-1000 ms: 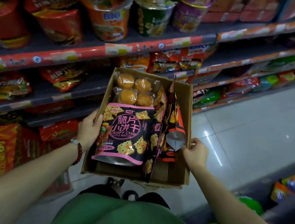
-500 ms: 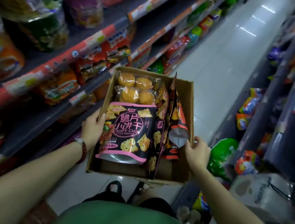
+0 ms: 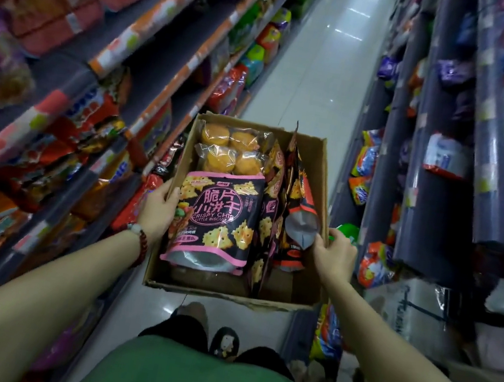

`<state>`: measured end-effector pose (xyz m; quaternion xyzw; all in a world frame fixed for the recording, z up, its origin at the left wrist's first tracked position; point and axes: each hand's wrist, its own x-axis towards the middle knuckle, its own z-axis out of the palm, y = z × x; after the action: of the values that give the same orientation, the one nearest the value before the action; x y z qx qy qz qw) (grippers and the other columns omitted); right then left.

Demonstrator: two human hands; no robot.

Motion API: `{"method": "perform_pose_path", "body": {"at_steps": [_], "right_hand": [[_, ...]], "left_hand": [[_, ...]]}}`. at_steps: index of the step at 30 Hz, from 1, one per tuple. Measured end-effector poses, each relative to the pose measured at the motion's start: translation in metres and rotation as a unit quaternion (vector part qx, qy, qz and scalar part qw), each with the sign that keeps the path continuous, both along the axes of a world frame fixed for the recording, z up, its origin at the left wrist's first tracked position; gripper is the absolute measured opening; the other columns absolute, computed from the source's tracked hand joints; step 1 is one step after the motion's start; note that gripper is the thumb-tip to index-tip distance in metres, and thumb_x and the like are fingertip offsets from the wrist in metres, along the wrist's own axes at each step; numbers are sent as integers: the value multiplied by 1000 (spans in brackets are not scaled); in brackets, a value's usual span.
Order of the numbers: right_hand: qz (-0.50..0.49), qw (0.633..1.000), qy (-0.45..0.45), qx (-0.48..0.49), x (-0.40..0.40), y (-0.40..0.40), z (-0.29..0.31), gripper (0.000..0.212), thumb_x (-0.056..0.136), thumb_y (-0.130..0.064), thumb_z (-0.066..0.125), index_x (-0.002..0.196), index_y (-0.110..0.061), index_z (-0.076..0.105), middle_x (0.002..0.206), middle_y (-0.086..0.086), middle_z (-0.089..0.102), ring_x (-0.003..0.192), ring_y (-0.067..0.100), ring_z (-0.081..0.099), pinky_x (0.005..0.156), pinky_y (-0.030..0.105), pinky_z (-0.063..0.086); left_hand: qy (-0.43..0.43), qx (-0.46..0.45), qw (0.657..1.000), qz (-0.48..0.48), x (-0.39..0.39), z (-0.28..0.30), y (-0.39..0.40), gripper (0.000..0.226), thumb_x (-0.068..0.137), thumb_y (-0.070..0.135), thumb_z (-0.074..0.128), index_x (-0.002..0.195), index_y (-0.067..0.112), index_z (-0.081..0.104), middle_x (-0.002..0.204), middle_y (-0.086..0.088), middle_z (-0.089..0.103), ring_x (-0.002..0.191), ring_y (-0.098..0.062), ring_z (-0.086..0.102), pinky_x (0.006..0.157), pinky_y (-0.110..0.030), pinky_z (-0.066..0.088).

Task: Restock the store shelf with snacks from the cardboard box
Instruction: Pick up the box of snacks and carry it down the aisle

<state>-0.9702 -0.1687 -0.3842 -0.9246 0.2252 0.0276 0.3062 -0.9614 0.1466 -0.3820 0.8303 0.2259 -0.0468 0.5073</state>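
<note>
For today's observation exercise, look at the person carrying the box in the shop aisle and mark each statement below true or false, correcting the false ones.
1. The left hand grips the left wall of the cardboard box. True.
2. The box rests on the floor. False: both hands hold it up above the feet.
3. A pink-edged Crispy Chip bag lies face up in the box. True.
4. The right hand is lifting a bag out. False: it grips the box's right wall.
5. A clear pack of round golden cakes sits at the box's far end. True.
</note>
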Motion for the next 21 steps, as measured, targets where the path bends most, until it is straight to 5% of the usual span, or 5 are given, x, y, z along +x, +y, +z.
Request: {"method": "perform_pose_path", "body": {"at_steps": [6,14,21], "right_hand": [[-51,999,12,0,60,-4,-3,17,93,-19,59,105,-9,67,89,7,66,76,17,54,66,26,38],[-138,990,1,-4,157,-1,1,12,91,-21,59,91,-12,66,78,3,61,73,24,57,64,29,40],[-184,983,2,0,242,-19,2,13,90,-23,58,95,-15,67,81,6,66,75,27,61,66,34,49]], "left_hand": [[15,-19,998,-64,99,-13,1,35,101,33,40,131,25,56,107,-1,70,97,-20,66,90,-36,52],[44,-57,988,-133,253,-19,-3,45,92,51,41,132,34,51,106,2,71,96,-21,69,88,-47,55],[19,-34,985,-169,359,0,-41,35,102,27,41,133,17,55,105,1,64,96,-16,63,75,-21,43]]}}
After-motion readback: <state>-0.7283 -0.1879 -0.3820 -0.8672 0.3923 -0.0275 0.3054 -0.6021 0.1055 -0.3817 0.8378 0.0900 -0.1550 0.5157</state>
